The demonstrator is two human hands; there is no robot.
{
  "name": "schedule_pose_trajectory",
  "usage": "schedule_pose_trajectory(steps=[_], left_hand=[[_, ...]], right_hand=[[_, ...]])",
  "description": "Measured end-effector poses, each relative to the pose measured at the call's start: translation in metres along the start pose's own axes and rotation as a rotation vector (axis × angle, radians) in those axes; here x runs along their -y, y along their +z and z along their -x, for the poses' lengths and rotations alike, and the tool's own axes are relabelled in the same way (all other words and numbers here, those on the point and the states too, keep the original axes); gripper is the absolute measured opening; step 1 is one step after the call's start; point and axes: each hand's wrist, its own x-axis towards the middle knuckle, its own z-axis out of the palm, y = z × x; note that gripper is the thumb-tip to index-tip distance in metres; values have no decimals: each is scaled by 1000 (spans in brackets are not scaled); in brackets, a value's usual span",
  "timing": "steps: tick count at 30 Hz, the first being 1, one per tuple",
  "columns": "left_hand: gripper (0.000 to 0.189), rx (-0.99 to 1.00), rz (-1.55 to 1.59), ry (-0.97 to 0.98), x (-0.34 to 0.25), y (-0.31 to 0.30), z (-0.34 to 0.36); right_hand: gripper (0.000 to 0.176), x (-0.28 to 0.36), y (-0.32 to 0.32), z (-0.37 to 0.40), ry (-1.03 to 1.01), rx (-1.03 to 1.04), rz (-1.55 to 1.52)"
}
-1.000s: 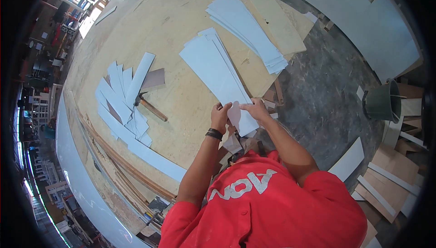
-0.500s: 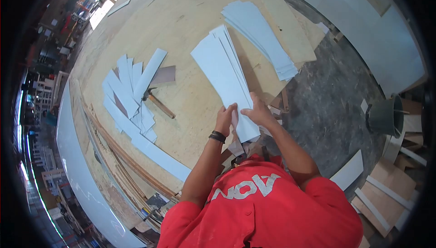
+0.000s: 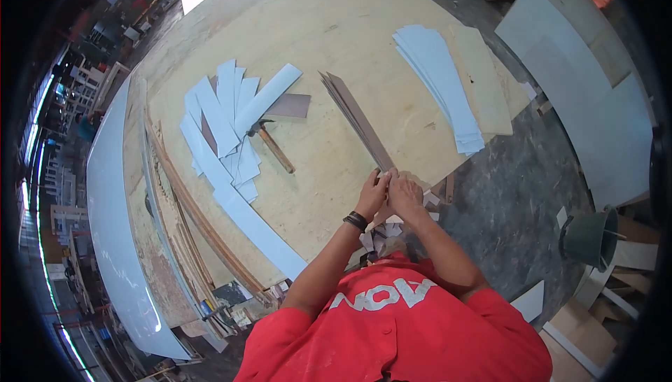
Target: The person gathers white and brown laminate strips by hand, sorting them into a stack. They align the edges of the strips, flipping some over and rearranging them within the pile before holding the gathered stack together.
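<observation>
Between both hands is a stack of thin laminate strips (image 3: 358, 122), turned so its edges and a brown-grey face show. My left hand (image 3: 373, 192), with a dark band on the wrist, is closed on the near end of the stack. Beside it, touching, my right hand (image 3: 405, 193) grips the same end from the right. The stack's far end points away over the table, its leaves slightly fanned. Left of it on the table lie a claw hammer (image 3: 274, 150) with a wooden handle and a loose heap of white strips (image 3: 222, 112). Another fanned pile of white strips (image 3: 441, 88) lies to the right.
The large plywood table (image 3: 329, 39) spreads ahead. Long wooden strips (image 3: 196, 217) and a glossy white sheet (image 3: 115, 235) run along its left side. At right are a dark green bucket (image 3: 589, 237), leaning white panels (image 3: 581, 81) and board offcuts (image 3: 577, 333).
The stack has been turned in my hands from its broad white face to its edges and brown-grey side. My hands have come closer together at its near end. The camera view has shifted.
</observation>
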Motion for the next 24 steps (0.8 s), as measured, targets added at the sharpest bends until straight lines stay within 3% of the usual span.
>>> schedule_pose_trajectory(steps=[2,4,6,8,10,11,12,14,17,18,20,21,22,24], left_hand=[[71,-23,-39,57,1,-2,-7],[69,-40,-77,109,-9,-2,-9],[64,-172,27,-48,-24,-9,-16],[64,-144,123,-85,-21,-34,-33],[70,152,634,-51,-16,-53,-51],[85,221,807,9,-42,-44,-29],[85,214,805,39,-52,-39,-18],[82,423,1066,145,-73,-34,-8],[74,409,1120,240,-103,-25,-2],[74,415,1110,267,-116,-30,-5],[67,378,631,306,-135,-38,-10],[59,289,419,418,-162,-35,3],[59,296,420,410,-183,-31,12],[51,74,74,793,-217,-16,25]], right_hand=[[28,-1,-11,-8,-16,10,-5],[35,-4,-34,-9,56,166,-76],[39,-25,-26,-9,-11,118,-174],[44,-33,-28,3,-86,79,-278],[51,-26,-50,28,-143,248,-909],[51,-27,-55,38,-134,302,-978],[52,-26,-58,47,-135,358,-1046],[54,-21,-66,65,-7,516,-1151],[58,-32,-41,55,-127,518,-1372],[64,-31,-42,48,-144,520,-1403],[71,-34,-41,36,-154,522,-1434],[82,-19,-54,27,-250,388,-1317],[95,-7,-65,21,-334,251,-1196],[118,4,-61,-3,-540,43,-928]])
